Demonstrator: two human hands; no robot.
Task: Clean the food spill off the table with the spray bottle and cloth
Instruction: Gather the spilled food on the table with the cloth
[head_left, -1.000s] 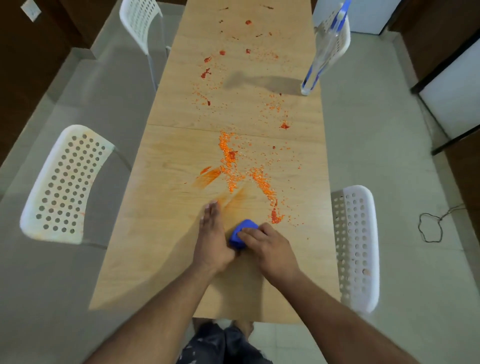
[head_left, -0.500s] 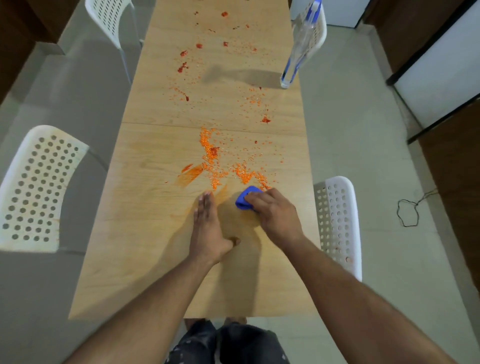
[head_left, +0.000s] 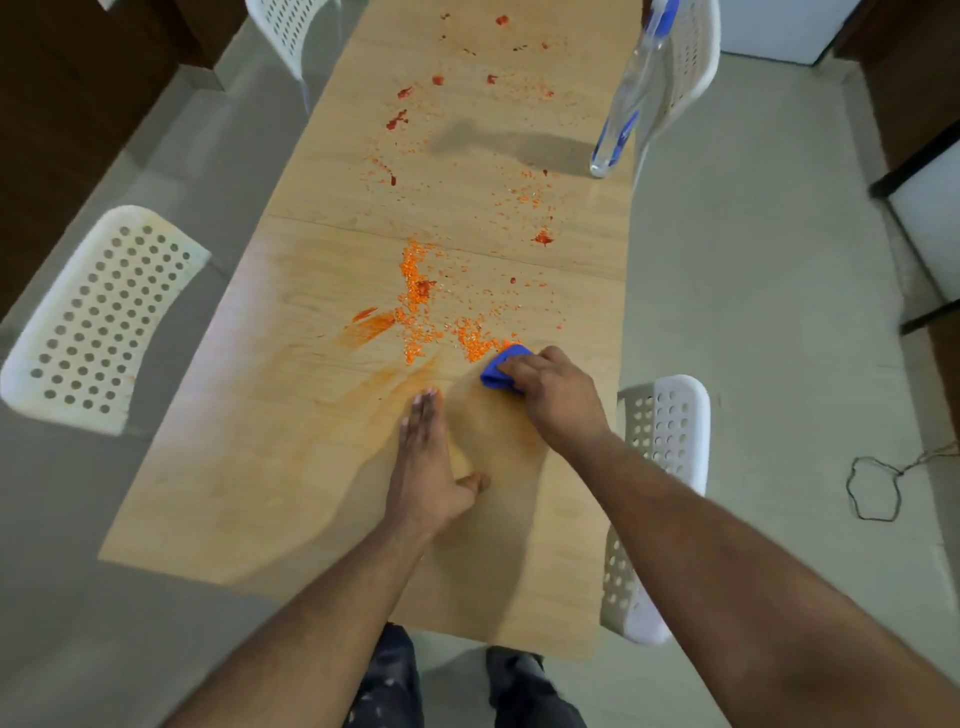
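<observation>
Two hands work the table (head_left: 218, 509): the right hand (head_left: 556, 395) grips a bunched cloth (head_left: 501, 369) touching the spill (head_left: 421, 306), which stretches away beyond its fingers; the left hand (head_left: 426, 467) rests flat, empty, nearer the person.

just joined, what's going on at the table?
A person is wiping an orange-red food spill off a long light wooden table. The right hand grips a small blue cloth at the near edge of the crumbs. The left hand rests flat on the table beside it. Much of the spill remains further up. A clear spray bottle with blue parts stands untouched at the far right edge.
</observation>
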